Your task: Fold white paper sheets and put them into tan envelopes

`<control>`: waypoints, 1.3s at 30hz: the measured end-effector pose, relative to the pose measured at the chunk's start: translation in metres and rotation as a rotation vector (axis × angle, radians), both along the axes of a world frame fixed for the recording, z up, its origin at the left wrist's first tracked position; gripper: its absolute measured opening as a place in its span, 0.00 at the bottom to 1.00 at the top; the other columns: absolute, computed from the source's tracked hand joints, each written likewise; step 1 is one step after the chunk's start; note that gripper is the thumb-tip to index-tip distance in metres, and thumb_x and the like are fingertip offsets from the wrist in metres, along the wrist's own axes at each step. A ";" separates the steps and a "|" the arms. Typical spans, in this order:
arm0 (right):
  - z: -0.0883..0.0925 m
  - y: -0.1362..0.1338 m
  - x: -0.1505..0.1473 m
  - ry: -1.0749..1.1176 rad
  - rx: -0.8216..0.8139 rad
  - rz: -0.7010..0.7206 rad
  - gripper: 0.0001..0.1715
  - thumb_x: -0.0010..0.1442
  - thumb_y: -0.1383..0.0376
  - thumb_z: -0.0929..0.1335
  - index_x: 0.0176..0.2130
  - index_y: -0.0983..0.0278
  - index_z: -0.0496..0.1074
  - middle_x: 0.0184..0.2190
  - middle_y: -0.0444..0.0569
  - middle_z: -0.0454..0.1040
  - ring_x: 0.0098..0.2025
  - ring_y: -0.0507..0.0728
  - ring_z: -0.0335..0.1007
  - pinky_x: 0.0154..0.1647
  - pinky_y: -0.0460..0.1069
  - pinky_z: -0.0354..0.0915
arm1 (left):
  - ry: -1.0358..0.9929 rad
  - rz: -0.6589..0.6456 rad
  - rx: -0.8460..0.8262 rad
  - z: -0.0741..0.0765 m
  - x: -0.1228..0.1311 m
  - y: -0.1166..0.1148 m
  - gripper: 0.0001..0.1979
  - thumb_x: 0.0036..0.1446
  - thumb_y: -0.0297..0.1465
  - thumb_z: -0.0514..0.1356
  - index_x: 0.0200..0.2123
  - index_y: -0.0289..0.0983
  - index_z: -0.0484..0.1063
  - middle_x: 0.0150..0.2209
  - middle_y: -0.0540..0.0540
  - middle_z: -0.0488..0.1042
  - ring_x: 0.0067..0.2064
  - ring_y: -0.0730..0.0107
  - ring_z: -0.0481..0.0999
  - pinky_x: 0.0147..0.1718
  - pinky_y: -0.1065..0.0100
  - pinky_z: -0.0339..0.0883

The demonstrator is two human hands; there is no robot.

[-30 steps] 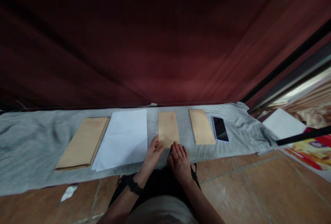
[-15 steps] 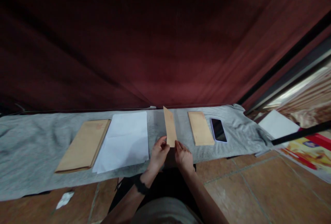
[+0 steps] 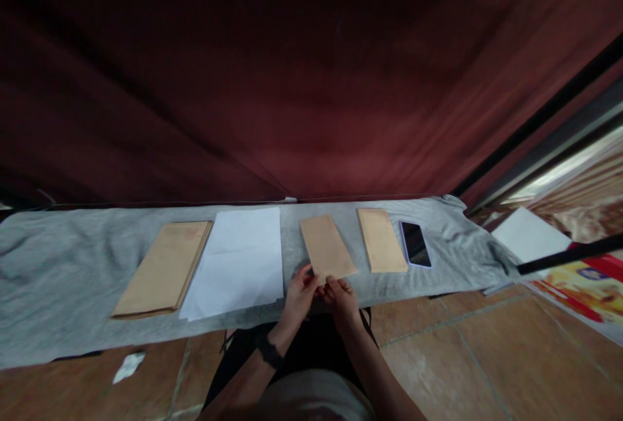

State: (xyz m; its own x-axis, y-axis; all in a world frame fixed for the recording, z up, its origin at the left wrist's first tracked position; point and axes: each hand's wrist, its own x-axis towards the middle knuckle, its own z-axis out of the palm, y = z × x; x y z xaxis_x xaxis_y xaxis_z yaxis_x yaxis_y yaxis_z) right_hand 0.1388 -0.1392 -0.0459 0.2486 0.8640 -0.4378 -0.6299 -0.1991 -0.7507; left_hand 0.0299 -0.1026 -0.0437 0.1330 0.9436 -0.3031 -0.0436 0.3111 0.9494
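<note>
A brown paper envelope [image 3: 327,246] is held by its near end over the grey cloth, its broad face turned up. My left hand [image 3: 300,292] pinches its near left corner between thumb and fingers. Beside it, my right hand [image 3: 339,294] is closed on the near edge, the fingertips of both hands almost meeting. To the right lies a stack of similar brown envelopes [image 3: 382,239]. Left of my hands are white paper sheets [image 3: 241,262], slightly fanned at the near side. Further left rests a pile of larger brown envelopes [image 3: 163,268].
A phone [image 3: 415,244] lies face up right of the small envelopes. The grey cloth [image 3: 63,265] covers a long narrow surface against a dark red curtain [image 3: 311,116]. On the tiled floor are a crumpled white scrap [image 3: 129,367] and, at right, a printed box [image 3: 584,288].
The envelope has turned from a steep, edge-on tilt to lie flatter, showing its broad face. My right hand has shifted inward along the near edge, closer to my left.
</note>
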 end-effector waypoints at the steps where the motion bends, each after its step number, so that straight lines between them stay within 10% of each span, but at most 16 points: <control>1: -0.001 0.000 -0.001 0.010 -0.002 0.011 0.27 0.38 0.49 0.81 0.24 0.62 0.68 0.19 0.41 0.72 0.22 0.52 0.71 0.30 0.48 0.74 | 0.016 0.004 0.004 -0.001 0.000 0.002 0.28 0.48 0.44 0.66 0.51 0.35 0.72 0.26 0.52 0.75 0.25 0.69 0.75 0.24 0.70 0.69; 9: -0.005 -0.008 0.015 -0.104 -0.043 0.258 0.27 0.42 0.47 0.80 0.33 0.65 0.78 0.30 0.51 0.81 0.29 0.57 0.78 0.33 0.53 0.75 | 0.170 0.008 0.022 -0.005 -0.015 0.019 0.25 0.48 0.36 0.64 0.50 0.34 0.74 0.19 0.56 0.70 0.18 0.72 0.69 0.18 0.72 0.60; 14: -0.011 -0.027 0.035 -0.986 0.238 0.237 0.22 0.67 0.52 0.64 0.47 0.63 0.78 0.43 0.55 0.81 0.45 0.62 0.79 0.47 0.57 0.75 | 0.373 -0.032 0.105 0.000 -0.022 0.016 0.25 0.52 0.31 0.61 0.56 0.37 0.72 0.20 0.56 0.71 0.20 0.70 0.71 0.22 0.71 0.61; 20: -0.010 -0.034 0.050 -1.796 0.555 0.441 0.28 0.72 0.65 0.60 0.68 0.61 0.60 0.66 0.53 0.66 0.68 0.60 0.60 0.70 0.62 0.56 | 0.767 -0.111 0.186 0.012 -0.021 0.008 0.25 0.60 0.25 0.58 0.61 0.38 0.67 0.29 0.49 0.78 0.29 0.66 0.78 0.32 0.68 0.68; 29: -0.018 -0.032 0.049 -1.874 0.561 0.425 0.29 0.71 0.65 0.61 0.69 0.59 0.58 0.67 0.51 0.64 0.68 0.60 0.61 0.69 0.61 0.56 | 1.027 -0.301 0.881 0.008 -0.002 0.062 0.24 0.69 0.33 0.50 0.66 0.35 0.60 0.65 0.38 0.66 0.67 0.55 0.63 0.64 0.53 0.60; 39: -0.014 -0.031 0.048 -1.837 0.556 0.412 0.31 0.70 0.66 0.62 0.70 0.58 0.57 0.66 0.51 0.65 0.67 0.61 0.62 0.67 0.61 0.59 | 1.237 -0.485 0.896 -0.012 0.027 0.153 0.30 0.70 0.43 0.45 0.69 0.33 0.57 0.70 0.39 0.59 0.72 0.57 0.52 0.70 0.54 0.45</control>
